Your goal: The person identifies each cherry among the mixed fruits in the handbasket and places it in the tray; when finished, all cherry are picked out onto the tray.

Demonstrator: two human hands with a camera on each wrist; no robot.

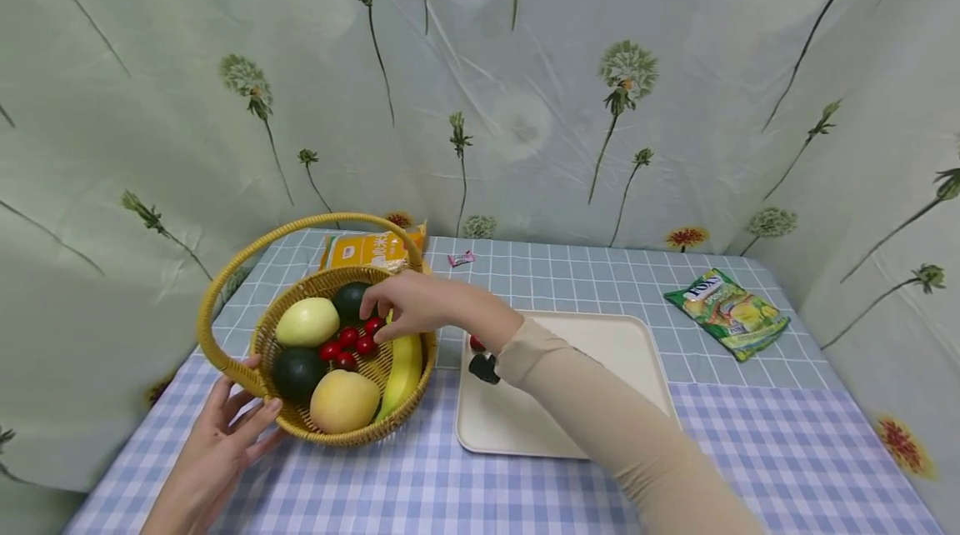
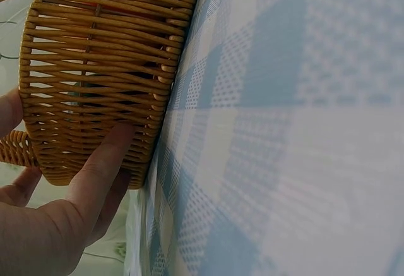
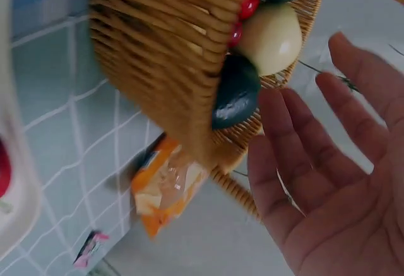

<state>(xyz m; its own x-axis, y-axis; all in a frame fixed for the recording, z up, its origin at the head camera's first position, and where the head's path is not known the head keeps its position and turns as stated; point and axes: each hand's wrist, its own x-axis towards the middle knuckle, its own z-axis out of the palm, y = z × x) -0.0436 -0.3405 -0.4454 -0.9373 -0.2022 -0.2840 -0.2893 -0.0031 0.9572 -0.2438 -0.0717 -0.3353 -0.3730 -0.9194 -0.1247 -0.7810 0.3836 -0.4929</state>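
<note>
Upright yellow wicker basket (image 1: 382,432), left hand (image 1: 225,433) touching side; mixed fruit (image 1: 345,402) inside, right hand (image 1: 414,302) just above.

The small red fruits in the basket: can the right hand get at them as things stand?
Probably yes: the right hand is empty and over the basket, and several small red fruits lie exposed beside it.

My hands (image 1: 213,439): two
Basket (image 1: 367,435): one
Dark green fruits (image 1: 297,374): two
Pale green fruit (image 1: 307,321): one
Round yellow fruit (image 1: 345,402): one
Banana (image 1: 405,372): one
Small red fruits (image 1: 329,351): at least five (I can't tell if others sit hidden)
Tray (image 1: 630,335): one
Red thing on tray (image 1: 476,343): one
Dark thing on tray (image 1: 483,368): at least one
Packets (image 1: 727,314): two
Small pink wrapper (image 1: 461,258): one
</note>
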